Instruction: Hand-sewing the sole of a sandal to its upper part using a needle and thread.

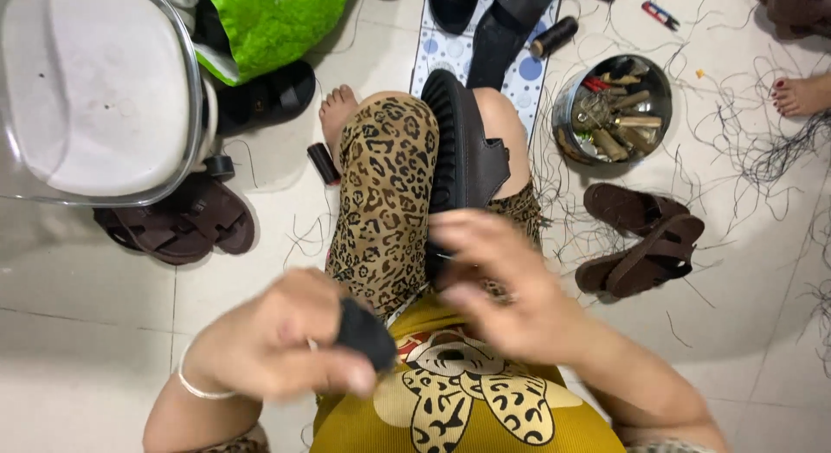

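My left hand [286, 345] is closed around a small black lump [365, 334], held in front of my yellow shirt. My right hand [502, 284] is blurred, with fingers spread, just over the near end of a dark brown sandal [467, 154]. That sandal lies lengthwise between my knees, its ribbed sole edge facing left, on my leopard-print trousers [385, 202]. Whether my right hand pinches a thread or needle I cannot tell.
A metal bowl [567, 102] of tools and wooden handles sits at the right. A brown sandal pair [645, 241] lies below it, another pair [177, 224] at left under a white plastic stool [95, 89]. Black thread spools [324, 162] and loose thread scraps litter the tiled floor. Another person's foot [801, 94] is at far right.
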